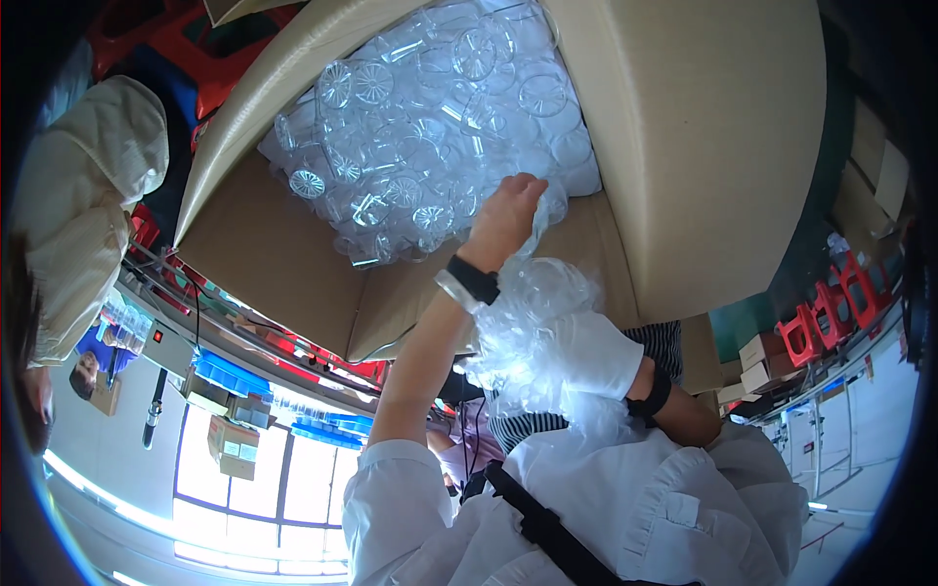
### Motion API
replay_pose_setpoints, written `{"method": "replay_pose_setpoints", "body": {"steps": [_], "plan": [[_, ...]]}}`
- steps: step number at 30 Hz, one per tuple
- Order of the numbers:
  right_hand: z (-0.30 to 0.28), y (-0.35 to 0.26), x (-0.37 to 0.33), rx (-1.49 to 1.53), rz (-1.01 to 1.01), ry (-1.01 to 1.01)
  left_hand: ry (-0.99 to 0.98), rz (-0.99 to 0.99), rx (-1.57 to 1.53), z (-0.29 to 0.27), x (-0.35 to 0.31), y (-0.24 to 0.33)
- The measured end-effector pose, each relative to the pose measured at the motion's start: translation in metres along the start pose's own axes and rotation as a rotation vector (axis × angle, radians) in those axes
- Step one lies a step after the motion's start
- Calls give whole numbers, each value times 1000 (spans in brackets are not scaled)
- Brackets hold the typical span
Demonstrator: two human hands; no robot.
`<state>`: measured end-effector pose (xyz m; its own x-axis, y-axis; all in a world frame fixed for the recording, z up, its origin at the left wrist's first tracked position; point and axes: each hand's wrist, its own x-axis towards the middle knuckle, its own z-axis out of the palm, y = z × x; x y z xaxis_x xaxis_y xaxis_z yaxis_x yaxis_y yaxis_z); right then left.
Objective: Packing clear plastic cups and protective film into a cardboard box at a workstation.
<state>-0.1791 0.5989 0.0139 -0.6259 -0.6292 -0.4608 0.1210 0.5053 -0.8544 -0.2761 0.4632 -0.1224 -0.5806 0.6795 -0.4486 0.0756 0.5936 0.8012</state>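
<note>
A large cardboard box (pixel 264 244) stands open ahead of me, holding a heap of clear plastic parts (pixel 420 146), some round with spoke-like ribs. My left hand (pixel 506 220), bare with a dark wrist strap, reaches over the box's near side. Its fingers are curled on the edge of a crumpled clear plastic bag (pixel 552 288). Close to my body, my right hand (pixel 601 356) wears a white glove and is closed around the lower part of that bag. The bag hides some of the gloved fingers, and I cannot make out what is inside it.
The box's wide flap (pixel 723 146) spreads to the right. Red stools (pixel 831 313) and small cartons (pixel 762 356) stand farther right. At the left is a person in a light sleeve (pixel 88 195). Blue trays (pixel 230 371) lie beyond a rail at lower left.
</note>
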Motion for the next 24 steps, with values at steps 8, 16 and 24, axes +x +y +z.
{"method": "replay_pose_setpoints", "body": {"steps": [8,16,24], "plan": [[-9,10,2,83,-13,130,-118,-115,300,33,-8,0],[-16,14,4,91,97,-29,-116,-106,320,24,0,-6],[-13,27,2,102,138,237,174,-89,-146,-23,-12,38]]}}
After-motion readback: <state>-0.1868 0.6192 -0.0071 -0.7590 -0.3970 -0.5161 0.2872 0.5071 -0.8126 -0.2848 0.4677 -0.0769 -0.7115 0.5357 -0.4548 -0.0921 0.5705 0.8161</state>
